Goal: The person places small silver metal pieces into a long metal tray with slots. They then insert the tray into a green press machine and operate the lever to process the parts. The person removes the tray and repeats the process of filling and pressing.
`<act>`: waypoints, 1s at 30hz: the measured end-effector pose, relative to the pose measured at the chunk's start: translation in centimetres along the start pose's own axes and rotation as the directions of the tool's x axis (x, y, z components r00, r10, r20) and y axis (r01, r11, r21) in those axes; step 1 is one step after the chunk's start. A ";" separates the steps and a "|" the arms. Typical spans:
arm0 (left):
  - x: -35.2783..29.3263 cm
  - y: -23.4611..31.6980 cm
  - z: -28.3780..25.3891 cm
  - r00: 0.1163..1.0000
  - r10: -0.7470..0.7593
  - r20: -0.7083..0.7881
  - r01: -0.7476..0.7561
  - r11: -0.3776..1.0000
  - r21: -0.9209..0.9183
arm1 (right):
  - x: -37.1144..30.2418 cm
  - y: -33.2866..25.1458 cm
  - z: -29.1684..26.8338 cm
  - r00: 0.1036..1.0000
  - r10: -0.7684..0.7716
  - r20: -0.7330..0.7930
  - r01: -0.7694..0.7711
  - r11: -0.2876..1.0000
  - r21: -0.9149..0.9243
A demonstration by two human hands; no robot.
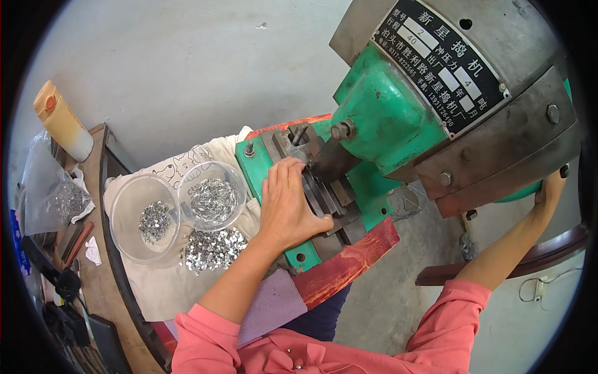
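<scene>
My left hand (285, 209) rests against the left side of a dark steel die (324, 196) on the bed of a green bench press (386, 112). Its thumb is spread away from the fingers, whose tips bend over the die's far side. No part shows in that hand. At the press's far right, my right hand (549, 190) is closed round a dark handle (564, 171), only the end of which sticks out; the press body hides some of the fingers. The ram (336, 159) comes down over the die, close to my left fingers.
Left of the press, a clear tub (117, 234) holds small metal pieces, and another clear tub (240, 215) holds slender shiny parts. Loose silvery pieces (215, 250) lie on the cloth (146, 290). A yellow bottle (68, 128) and a plastic bag (43, 181) stand on the side table (103, 280).
</scene>
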State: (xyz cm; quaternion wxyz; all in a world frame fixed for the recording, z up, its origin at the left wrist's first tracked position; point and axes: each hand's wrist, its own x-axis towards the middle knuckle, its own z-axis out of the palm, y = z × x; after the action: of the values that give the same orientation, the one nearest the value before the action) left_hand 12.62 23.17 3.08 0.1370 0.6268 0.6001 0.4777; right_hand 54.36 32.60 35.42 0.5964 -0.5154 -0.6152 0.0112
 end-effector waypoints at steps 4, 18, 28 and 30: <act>-1.9 0.9 -0.8 0.999 0.024 0.044 -0.023 1.000 -0.021 | -0.5 -0.4 0.6 0.999 -0.029 -0.036 0.028 0.999 -0.021; -4.3 2.5 -1.0 0.995 0.004 0.099 0.001 0.998 -0.056 | -9.0 -1.1 6.8 0.956 -0.010 -0.292 0.071 0.978 0.197; -5.4 1.3 -1.4 0.994 0.067 0.087 -0.060 0.995 -0.081 | -16.7 5.2 12.2 0.936 0.055 -0.346 0.101 0.902 0.419; -5.3 1.4 -1.4 0.992 0.074 0.105 -0.063 0.993 -0.096 | -20.9 8.8 13.7 0.972 0.068 -0.224 -0.010 0.968 0.249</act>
State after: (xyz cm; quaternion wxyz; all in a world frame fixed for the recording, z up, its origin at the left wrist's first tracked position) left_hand 13.43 17.56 2.52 0.1818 0.6651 0.5472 0.4745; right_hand 44.56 31.43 10.88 0.7227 -0.4473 -0.5255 0.0393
